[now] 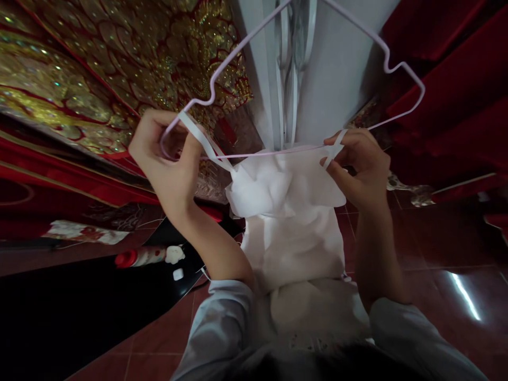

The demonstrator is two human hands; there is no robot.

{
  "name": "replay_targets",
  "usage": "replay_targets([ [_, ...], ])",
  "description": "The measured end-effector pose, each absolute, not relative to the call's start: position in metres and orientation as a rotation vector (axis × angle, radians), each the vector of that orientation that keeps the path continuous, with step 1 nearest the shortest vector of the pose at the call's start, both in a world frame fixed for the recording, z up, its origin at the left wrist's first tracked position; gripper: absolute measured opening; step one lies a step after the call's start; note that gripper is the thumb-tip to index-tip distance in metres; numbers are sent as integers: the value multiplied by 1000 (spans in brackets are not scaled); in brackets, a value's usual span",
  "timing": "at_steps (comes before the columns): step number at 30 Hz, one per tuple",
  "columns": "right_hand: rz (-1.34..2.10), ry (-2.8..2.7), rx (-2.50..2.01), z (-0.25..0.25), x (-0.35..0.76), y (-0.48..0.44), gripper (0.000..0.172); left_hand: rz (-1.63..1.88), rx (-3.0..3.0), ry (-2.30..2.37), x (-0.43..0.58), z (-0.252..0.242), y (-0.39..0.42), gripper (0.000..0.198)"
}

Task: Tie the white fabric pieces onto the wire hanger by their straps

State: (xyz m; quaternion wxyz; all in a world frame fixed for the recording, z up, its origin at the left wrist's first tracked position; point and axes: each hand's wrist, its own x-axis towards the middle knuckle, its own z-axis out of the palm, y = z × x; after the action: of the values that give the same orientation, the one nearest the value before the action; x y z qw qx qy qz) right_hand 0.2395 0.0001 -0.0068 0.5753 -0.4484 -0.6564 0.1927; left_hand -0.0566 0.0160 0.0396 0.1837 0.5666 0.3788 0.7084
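A pale lilac clothes hanger (246,42) is held up in front of me, its lower bar running across the view. My left hand (170,164) curls around the hanger's left end, and a narrow white strap (202,138) loops over the wire beside the fingers. On the right, my right hand (357,159) pinches another white strap (336,149) between thumb and fingers, close to the lower bar. Below the bar hangs a sheer white garment (291,243), gathered into a bow-like bunch near its top. Whether the right strap goes around the wire is unclear.
Gold-sequined red garments (159,53) hang at the left, and dark red cloth (456,84) hangs at the right. Other white straps (293,79) dangle ahead. A black surface (99,307) at lower left bears a red-capped can (138,257) and a small white case (178,274).
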Motion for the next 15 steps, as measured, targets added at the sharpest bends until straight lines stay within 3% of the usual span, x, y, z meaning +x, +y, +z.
replay_targets([
  [4,449,-1541,-1048,-7,241,0,24,1747,1671,1232,-62,57,7,7],
  [9,435,-1568,-1044,-7,243,-1,27,1566,1823,1308,-56,64,3,27],
  [15,434,-1563,-1062,-11,244,-1,32,2197,862,1383,-40,69,3,42],
])
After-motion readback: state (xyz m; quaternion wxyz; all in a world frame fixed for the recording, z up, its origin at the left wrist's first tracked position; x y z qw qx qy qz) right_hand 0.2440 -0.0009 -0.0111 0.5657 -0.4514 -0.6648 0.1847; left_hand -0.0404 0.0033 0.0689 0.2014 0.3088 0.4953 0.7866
